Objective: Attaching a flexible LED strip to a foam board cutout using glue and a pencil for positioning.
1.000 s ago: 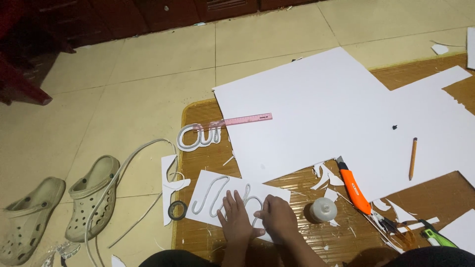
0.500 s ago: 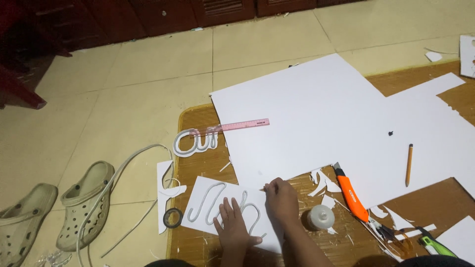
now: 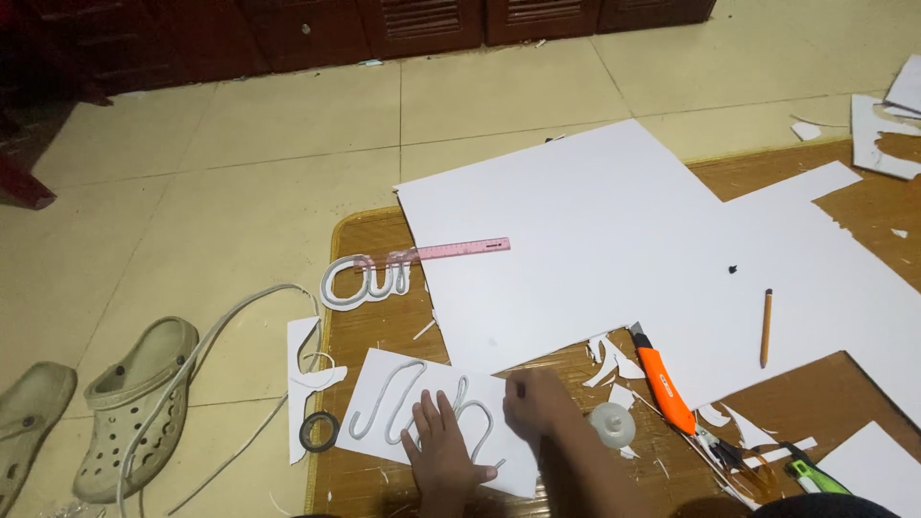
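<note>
- While both hands work at the near edge, the pale tiled floor (image 3: 240, 192) takes up most of the view, with dark wooden cabinet fronts (image 3: 413, 24) along the far side.
- On the floor lies a brown woven mat (image 3: 369, 230), which carries nearly everything else.
- Across the mat spreads a large white foam board sheet (image 3: 595, 240), its near edge ragged where pieces were cut out.
- Left of the mat sits a pair of beige perforated clogs (image 3: 125, 408), with a white cord (image 3: 240, 317) looping past them.
- At the near edge of the mat lies a small white card with a grey script-shaped strip on it (image 3: 384, 408).
- The left hand (image 3: 443, 451) rests flat on this card, fingers spread apart, pressing on the strip's loops.
- The right hand (image 3: 535, 403) sits just beside it at the card's far right corner, fingers curled together; whether it pinches anything cannot be told.
- A white cut-out of cursive letters (image 3: 365, 280) lies at the mat's left edge, touching a pink plastic ruler (image 3: 451, 252).
- An orange utility knife (image 3: 664, 384) lies right of the hands, among white scraps.
- A brown pencil (image 3: 766, 328) lies on the sheet.
- A small translucent round bottle (image 3: 610, 422) stands just beside the right hand.
- A dark roll of tape (image 3: 318, 432) lies left of the card.
</note>
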